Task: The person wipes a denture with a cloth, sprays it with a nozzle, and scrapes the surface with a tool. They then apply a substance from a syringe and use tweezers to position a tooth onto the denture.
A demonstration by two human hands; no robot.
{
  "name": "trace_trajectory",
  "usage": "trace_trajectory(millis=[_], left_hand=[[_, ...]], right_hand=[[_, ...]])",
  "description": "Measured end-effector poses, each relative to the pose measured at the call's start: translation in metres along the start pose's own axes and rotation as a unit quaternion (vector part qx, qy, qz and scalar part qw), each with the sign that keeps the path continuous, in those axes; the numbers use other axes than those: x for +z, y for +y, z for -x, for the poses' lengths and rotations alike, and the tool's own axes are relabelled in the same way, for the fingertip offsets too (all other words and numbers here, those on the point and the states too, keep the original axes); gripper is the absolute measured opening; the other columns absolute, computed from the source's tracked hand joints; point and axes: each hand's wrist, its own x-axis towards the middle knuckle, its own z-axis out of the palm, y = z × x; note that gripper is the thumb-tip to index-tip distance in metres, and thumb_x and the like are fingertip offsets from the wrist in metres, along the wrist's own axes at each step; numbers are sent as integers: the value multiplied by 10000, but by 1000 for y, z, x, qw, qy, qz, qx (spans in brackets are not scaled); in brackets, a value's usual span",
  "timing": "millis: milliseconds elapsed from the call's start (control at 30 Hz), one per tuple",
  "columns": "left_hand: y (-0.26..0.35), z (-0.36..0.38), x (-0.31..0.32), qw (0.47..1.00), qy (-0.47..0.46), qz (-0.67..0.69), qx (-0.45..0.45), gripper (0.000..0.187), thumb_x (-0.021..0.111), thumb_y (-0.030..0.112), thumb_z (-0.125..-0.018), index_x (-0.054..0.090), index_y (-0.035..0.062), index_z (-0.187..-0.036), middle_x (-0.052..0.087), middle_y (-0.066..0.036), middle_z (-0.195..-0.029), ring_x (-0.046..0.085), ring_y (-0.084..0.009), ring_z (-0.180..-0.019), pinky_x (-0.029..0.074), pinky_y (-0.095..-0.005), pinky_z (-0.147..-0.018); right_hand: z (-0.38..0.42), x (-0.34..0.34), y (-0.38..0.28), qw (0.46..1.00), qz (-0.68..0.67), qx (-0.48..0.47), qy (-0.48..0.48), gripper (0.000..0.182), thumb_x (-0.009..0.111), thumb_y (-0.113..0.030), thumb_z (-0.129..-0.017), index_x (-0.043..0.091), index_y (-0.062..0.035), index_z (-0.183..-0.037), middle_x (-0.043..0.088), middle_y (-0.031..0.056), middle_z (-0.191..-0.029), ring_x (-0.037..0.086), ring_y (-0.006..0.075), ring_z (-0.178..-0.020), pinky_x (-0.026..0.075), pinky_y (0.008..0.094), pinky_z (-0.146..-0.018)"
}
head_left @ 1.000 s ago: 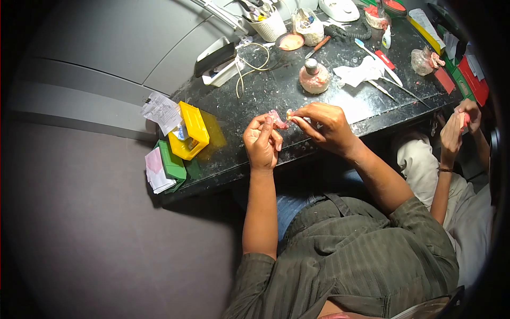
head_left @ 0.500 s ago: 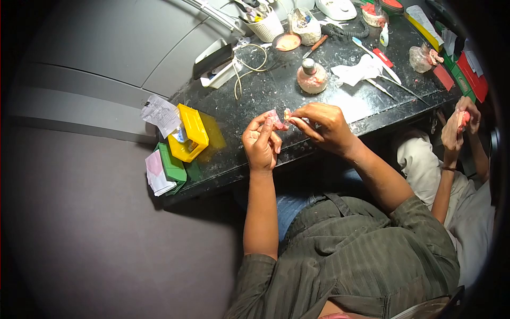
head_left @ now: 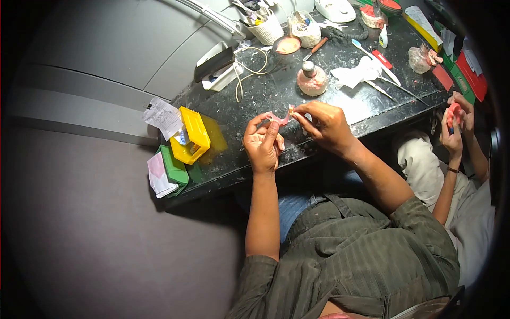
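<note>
Between the thumb and fingers of my left hand (head_left: pixel 263 144) is a thin, curved pink piece (head_left: pixel 280 121), held just above the front of the black bench. My right hand (head_left: pixel 325 125) pinches a small pale piece (head_left: pixel 291 110) at the right end of the pink one. The two pieces meet or nearly meet; the exact contact is too small to tell. Behind my hands stands a round pink-and-white burner (head_left: pixel 312 81) with a metal cap. A crumpled white cloth (head_left: pixel 356 72) lies to its right.
On the black bench (head_left: pixel 223 154) are a yellow bin (head_left: pixel 192 139), a green bin (head_left: pixel 172 169), a white basket of tools (head_left: pixel 268 31), a brown-handled knife (head_left: pixel 317 47) and a toothbrush (head_left: pixel 366 50). At the right, a co-worker's hands (head_left: pixel 454 130) hold a red-pink piece.
The pink piece has turned and now shows its curved shape, with the pale piece close against its right end. The co-worker's hands have turned their red-pink piece into fuller view.
</note>
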Motion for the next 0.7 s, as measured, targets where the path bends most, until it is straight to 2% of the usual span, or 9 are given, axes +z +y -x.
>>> trace_trajectory(millis=[167, 333, 367, 700], left_hand=[[2, 0, 1, 1000, 1, -7, -2, 261, 676, 72, -967, 561, 1, -1191, 712, -184, -875, 530, -104, -440, 391, -201, -389], [1, -4, -9, 999, 35, 22, -24, 240, 623, 137, -1014, 579, -15, -1194, 705, -198, -873, 478, -68, -415, 345, -189, -370], [0, -4, -11, 997, 47, 44, -33, 265, 640, 145, -1003, 582, -47, -1176, 705, -212, -856, 471, -76, -404, 349, -194, -385], [2, -8, -21, 986, 71, 130, -72, 250, 600, 212, -1031, 632, -18, -1125, 705, -222, -924, 410, -64, -373, 299, -189, -351]], right_hand=[[1, 0, 2, 1000, 7, -1, -5, 138, 762, -136, -870, 740, -57, -982, 713, 89, -812, 647, 212, -584, 516, 331, -554], [0, -1, 0, 1000, 11, -15, -20, 201, 762, -146, -867, 731, -71, -1050, 716, 81, -816, 643, 213, -579, 518, 331, -558], [0, -1, 0, 1000, 12, -15, -18, 214, 761, -146, -867, 727, -75, -1066, 717, 77, -818, 642, 213, -579, 518, 330, -560], [1, 0, 2, 1000, 12, -11, -19, 221, 765, -152, -863, 726, -75, -1067, 723, 78, -828, 641, 211, -579, 522, 332, -570]])
